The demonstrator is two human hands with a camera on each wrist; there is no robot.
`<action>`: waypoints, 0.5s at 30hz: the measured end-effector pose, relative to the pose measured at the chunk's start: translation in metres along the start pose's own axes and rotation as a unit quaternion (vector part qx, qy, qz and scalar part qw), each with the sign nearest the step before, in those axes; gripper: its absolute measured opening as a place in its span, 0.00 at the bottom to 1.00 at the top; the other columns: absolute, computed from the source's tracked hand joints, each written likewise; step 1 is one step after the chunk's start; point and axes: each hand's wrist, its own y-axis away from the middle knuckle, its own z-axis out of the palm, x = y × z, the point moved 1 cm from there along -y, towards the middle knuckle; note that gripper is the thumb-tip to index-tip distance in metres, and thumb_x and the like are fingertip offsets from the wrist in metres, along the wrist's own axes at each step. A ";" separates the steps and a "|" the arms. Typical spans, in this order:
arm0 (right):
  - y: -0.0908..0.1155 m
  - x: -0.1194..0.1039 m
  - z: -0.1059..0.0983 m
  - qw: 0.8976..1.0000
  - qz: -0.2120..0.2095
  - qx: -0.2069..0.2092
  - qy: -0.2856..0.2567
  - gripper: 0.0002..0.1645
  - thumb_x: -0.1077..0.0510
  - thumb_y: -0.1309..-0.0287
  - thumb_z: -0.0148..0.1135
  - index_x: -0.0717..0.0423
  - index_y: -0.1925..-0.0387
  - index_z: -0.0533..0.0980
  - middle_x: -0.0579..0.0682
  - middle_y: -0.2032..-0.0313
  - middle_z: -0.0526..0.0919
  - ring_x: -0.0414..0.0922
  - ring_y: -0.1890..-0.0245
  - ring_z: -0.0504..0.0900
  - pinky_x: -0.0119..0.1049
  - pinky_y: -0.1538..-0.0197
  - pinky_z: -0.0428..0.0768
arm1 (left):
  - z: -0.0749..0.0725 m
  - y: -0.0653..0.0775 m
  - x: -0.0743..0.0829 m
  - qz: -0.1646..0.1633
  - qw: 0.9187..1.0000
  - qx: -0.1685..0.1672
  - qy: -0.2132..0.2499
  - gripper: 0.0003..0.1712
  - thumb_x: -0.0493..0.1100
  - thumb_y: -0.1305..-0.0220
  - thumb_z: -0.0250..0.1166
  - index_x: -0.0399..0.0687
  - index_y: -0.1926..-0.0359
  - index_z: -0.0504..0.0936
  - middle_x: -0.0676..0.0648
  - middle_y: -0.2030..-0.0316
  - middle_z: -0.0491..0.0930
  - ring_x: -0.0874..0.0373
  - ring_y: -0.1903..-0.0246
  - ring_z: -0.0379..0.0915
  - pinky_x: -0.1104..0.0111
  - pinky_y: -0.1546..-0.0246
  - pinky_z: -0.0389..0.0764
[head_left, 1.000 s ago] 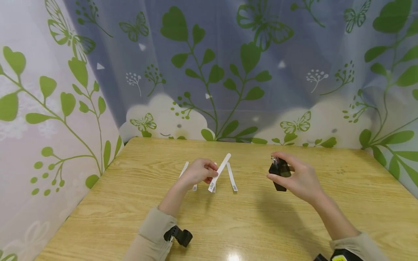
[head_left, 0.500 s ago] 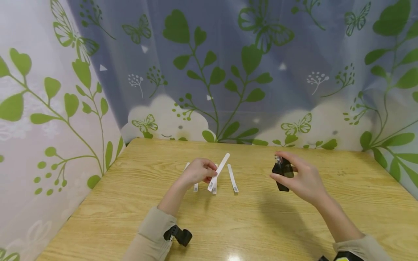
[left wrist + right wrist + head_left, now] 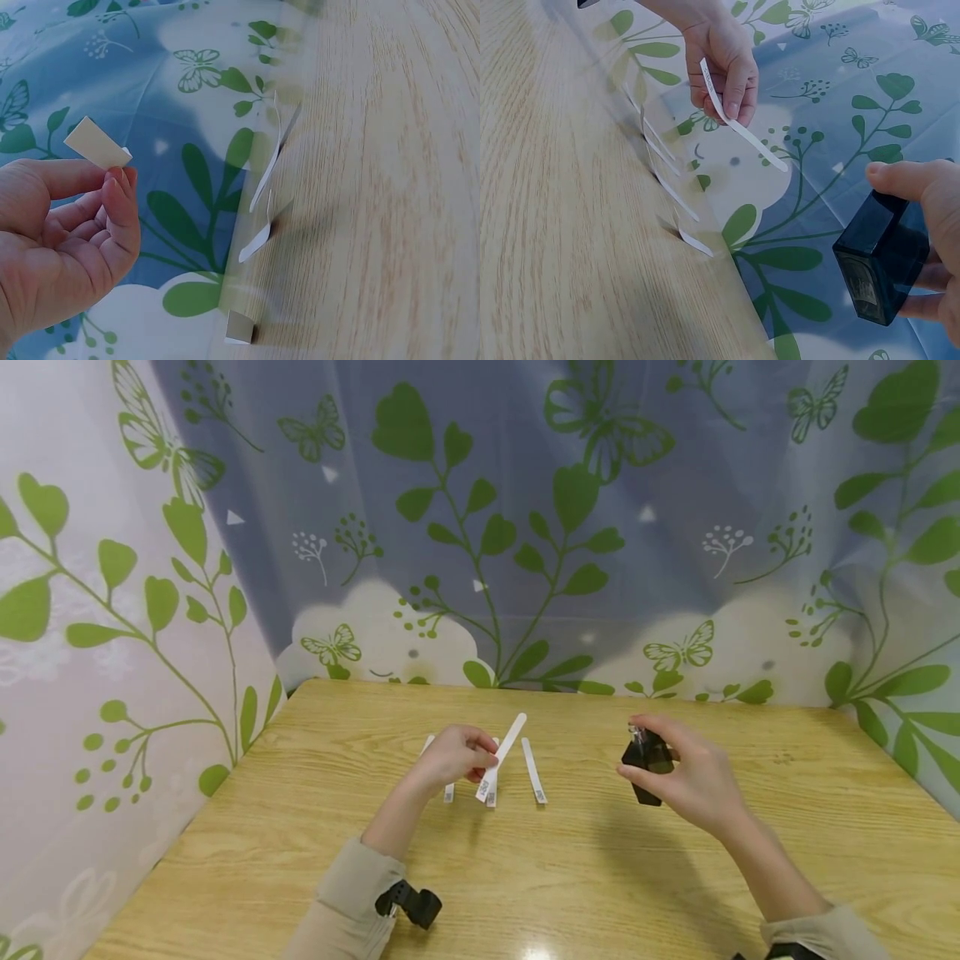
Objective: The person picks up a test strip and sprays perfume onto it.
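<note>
Between thumb and fingers, my left hand (image 3: 453, 757) pinches a white paper test strip (image 3: 512, 739) above the table. The strip slants up to the right, with small dark print at its lower end. On the right, my right hand (image 3: 701, 772) holds a dark perfume bottle (image 3: 641, 777) off the table, a finger over its clear spray top (image 3: 637, 734). Bottle and held strip are well apart. In the right wrist view, the bottle (image 3: 874, 259) shows flat glossy faces and the strip (image 3: 754, 142) looks slightly bent. Fingers hide part of the bottle.
Several more paper strips lie on the wooden table (image 3: 315, 827), among them a right one (image 3: 534, 770) and a middle one (image 3: 492, 795). Another strip (image 3: 448, 794) is partly behind my left hand. A patterned curtain (image 3: 510, 527) hangs behind the table.
The view shifts slightly. Both hands keep their holds; the perfume bottle sits marginally lower than half a second ago, while the pinched strip stays almost still.
</note>
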 end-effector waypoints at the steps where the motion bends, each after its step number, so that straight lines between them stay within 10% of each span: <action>1: 0.000 0.000 0.000 1.000 0.001 0.000 0.001 0.35 0.59 0.61 0.76 0.55 0.47 0.74 0.55 0.54 0.80 0.51 0.60 0.80 0.47 0.66 0.80 | 0.000 0.000 0.000 0.000 1.000 0.000 0.001 0.07 0.31 0.42 0.61 0.32 0.61 0.78 0.45 0.76 0.76 0.59 0.79 0.71 0.60 0.69 0.80; 15: 0.001 -0.002 0.007 1.000 0.005 0.006 0.006 0.33 0.59 0.61 0.76 0.55 0.48 0.74 0.55 0.56 0.81 0.49 0.65 0.80 0.45 0.69 0.80 | 0.001 0.000 -0.002 -0.002 1.000 -0.004 0.008 0.07 0.30 0.42 0.61 0.33 0.61 0.77 0.45 0.75 0.76 0.59 0.79 0.71 0.61 0.70 0.80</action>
